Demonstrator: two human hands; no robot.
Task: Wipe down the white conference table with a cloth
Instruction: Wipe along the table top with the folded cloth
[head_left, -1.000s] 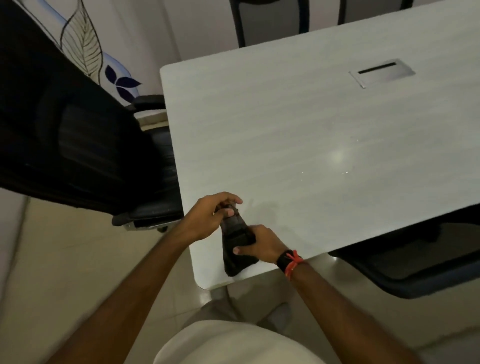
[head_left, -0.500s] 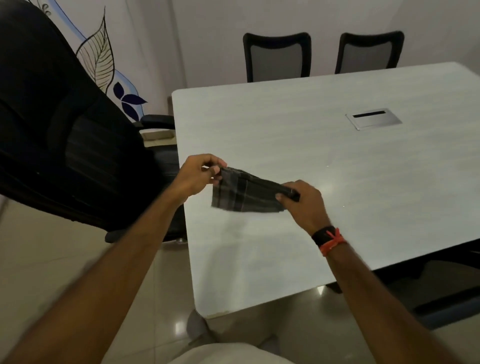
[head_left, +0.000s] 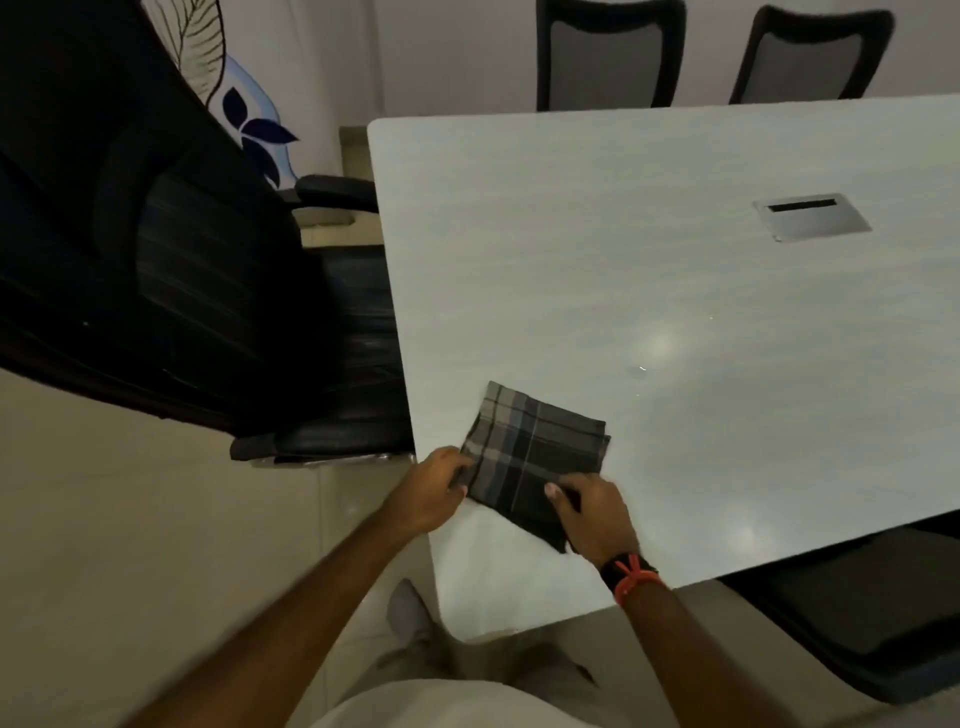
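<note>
On the white table, by its nearest corner, the folded plaid cloth lies flat; left hand and right hand each pinch its near edge. Light and limp (likely to bunch), it probably steers best under a flat palm.

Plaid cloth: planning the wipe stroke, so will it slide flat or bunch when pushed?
Probably floppy and light: the plaid cloth is thin fabric lying flat in folded layers. On the glossy table it should slide easily, but the layers may bunch, since the left hand and right hand pinch only its near side.
</note>
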